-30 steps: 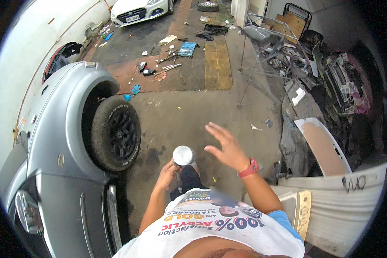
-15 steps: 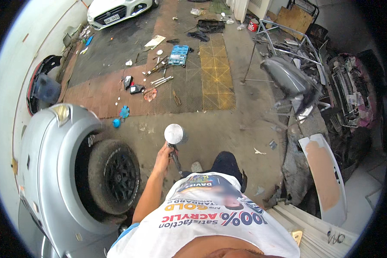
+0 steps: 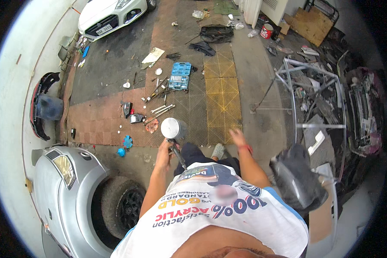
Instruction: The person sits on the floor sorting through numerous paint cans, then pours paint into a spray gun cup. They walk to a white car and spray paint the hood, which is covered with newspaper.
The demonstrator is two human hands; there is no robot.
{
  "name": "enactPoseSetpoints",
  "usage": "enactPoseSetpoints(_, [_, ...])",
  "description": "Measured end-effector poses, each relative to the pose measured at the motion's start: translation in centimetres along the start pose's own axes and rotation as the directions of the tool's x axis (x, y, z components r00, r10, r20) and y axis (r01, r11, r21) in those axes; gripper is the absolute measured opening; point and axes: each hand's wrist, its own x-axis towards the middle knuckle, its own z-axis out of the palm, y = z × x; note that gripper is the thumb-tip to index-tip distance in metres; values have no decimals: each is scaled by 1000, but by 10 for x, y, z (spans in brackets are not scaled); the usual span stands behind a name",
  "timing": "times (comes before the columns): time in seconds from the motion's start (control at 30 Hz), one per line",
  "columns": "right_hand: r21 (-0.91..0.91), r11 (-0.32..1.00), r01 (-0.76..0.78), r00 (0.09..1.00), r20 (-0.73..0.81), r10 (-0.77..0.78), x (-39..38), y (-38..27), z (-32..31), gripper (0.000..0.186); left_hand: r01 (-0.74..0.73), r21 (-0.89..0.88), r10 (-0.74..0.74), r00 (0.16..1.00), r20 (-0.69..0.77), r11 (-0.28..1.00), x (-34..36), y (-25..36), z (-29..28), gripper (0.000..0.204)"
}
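Note:
My left hand point(image 3: 163, 154) is closed round the grip of a paint spray gun point(image 3: 174, 146), its round white-grey cup point(image 3: 170, 128) on top and a dark hose running back toward my shirt. Out to the right, my right hand point(image 3: 238, 138) is held over the floor with nothing in it. Its fingers are slightly blurred but look stretched and apart. A red band circles that wrist. Right of my right forearm is a glossy dark grey car body part point(image 3: 297, 176), blurred at its edges and apart from the hand.
A silver car point(image 3: 73, 176) with a dark wheel point(image 3: 127, 206) stands at the left. Ahead, wrenches point(image 3: 161, 109), a blue socket set point(image 3: 179, 76) and bottles point(image 3: 136, 118) lie on floor mats. A metal frame stand point(image 3: 318, 126) and scrap parts occupy the right; a white car point(image 3: 112, 19) is farther off.
My right hand has come into view on the right. The view has shifted, so the floor items sit lower and the grey body part appears nearer. The spray gun stays in my left hand.

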Motion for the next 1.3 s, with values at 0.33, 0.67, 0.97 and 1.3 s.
enactPoseSetpoints(0.33, [-227, 722, 654, 745, 31, -666, 298, -352, -66, 56, -46, -173, 41, 999, -34, 984, 278, 174, 43, 31])
enactPoseSetpoints(0.67, [-606, 791, -87, 980, 92, 178, 396, -136, -151, 56, -82, -231, 82, 997, -13, 969, 532, 408, 56, 32])
enactPoseSetpoints(0.97, [-614, 732, -295, 789, 276, 549, 602, -285, -148, 68, -29, -255, 28, 1000, -7, 967, 775, 592, 123, 34])
enactPoseSetpoints(1.3, [-219, 920, 326, 918, -158, -363, 1064, -886, -209, 54, -125, -332, 66, 981, -184, 935, 978, 806, 126, 25])
